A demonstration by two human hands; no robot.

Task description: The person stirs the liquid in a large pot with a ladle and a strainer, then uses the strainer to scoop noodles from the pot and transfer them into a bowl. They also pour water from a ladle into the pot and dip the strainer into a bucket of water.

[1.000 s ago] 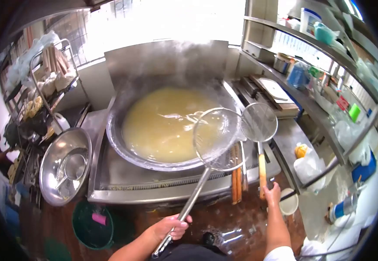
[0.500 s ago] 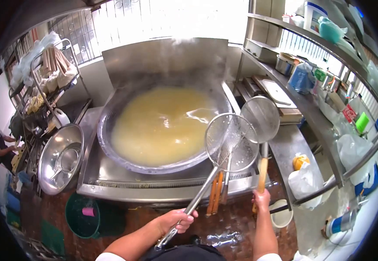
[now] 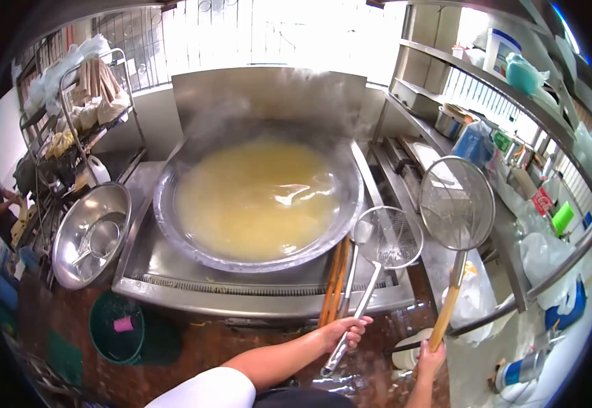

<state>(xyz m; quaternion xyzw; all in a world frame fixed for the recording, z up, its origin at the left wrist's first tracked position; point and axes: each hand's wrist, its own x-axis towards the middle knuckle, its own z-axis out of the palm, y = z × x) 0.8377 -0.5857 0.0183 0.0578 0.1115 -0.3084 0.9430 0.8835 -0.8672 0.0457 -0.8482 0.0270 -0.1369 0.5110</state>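
Note:
My left hand (image 3: 346,334) is closed around the metal handle of a perforated skimmer (image 3: 392,239), whose round head is over the front right corner of the stove. In my right hand (image 3: 431,359) is the wooden handle of a fine-mesh strainer (image 3: 457,202), held up to the right of the stove. Both tools are apart from the big wok (image 3: 262,264), which holds steaming yellowish liquid (image 3: 255,197). Behind the skimmer, a metal ladle (image 3: 362,234) and wooden sticks (image 3: 333,282) lean against the stove's front edge.
A steel bowl (image 3: 95,197) with a smaller strainer inside leans at the left. On the floor are a green bucket (image 3: 116,340) and a pale bucket (image 3: 408,351). Metal shelves (image 3: 439,132) line the right side. Another person (image 3: 0,200) stands at the far left.
Both hands have moved to the right with their tools. The skimmer and strainer heads have separated and shifted away from the wok. My view has turned slightly.

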